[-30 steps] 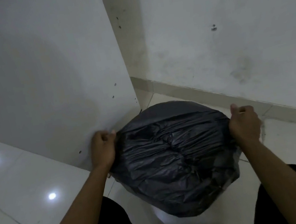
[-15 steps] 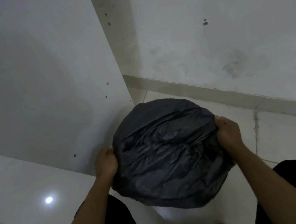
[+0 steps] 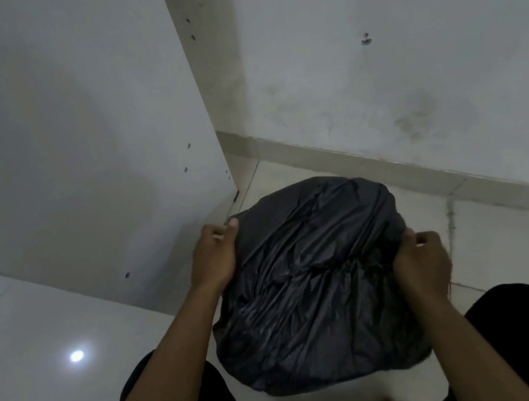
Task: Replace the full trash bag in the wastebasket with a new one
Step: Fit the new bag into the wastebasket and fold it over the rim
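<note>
Floor [image 3: 50, 321], pale tile; wall [image 3: 404, 39] and panel [image 3: 71, 127] form a corner. Bag [image 3: 311, 283], black, sits on the floor in that corner between the knees, covering whatever basket is under it; the basket itself is hidden. Since a second ago the plastic has gone from slack crumples to taut pleats. Left hand [image 3: 214, 257] has shifted up to the far-left edge, fingers pinching film. Right hand [image 3: 422, 262] has dropped lower on the right edge, fingers closed on plastic. Likely the new liner being stretched over the rim, nearly seated.

place: indoor room corner, likely a home — bare, scuffed | floor [image 3: 50, 321]: glossy pale tiles mirroring ceiling lights; skirting tile [image 3: 371, 162] along stained white wall [image 3: 406, 56] | white drilled furniture panel [image 3: 71, 127] standing on the floor — wastebasket's black trash bag [image 3: 311, 283] beside it
</note>
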